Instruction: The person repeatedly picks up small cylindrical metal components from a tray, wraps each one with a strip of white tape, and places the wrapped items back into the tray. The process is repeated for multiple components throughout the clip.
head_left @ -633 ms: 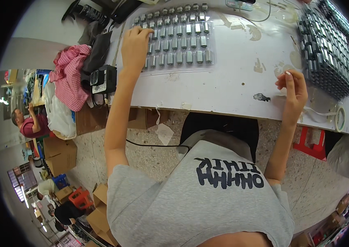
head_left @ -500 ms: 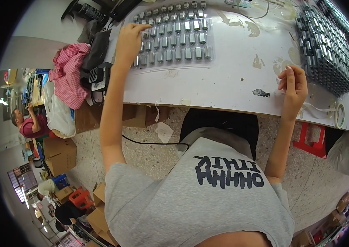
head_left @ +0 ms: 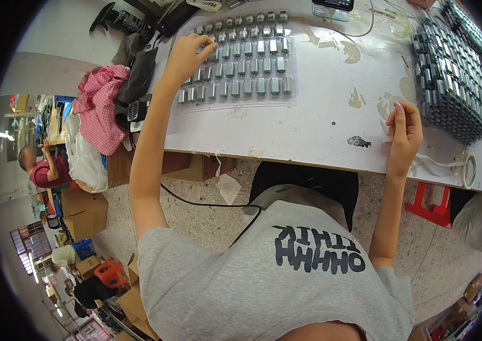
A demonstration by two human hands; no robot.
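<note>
Metal cans of small motors (head_left: 235, 65) fill a clear tray (head_left: 292, 98) on the white bench (head_left: 309, 128). The left hand (head_left: 187, 54) rests on the tray's left end, fingers curled over a motor in the upper rows; whether it has actually pinched one I cannot tell. The right hand (head_left: 404, 129) hovers near the front edge, fingertips pressed together on something too small to make out. A careless pull could, I think, tip the neighbouring upright motors or drag the light tray sideways. Stacked trays of motors (head_left: 451, 79) crowd close beside the right wrist, and a tape roll (head_left: 469, 170) sits at the bench edge, easily knocked off.
</note>
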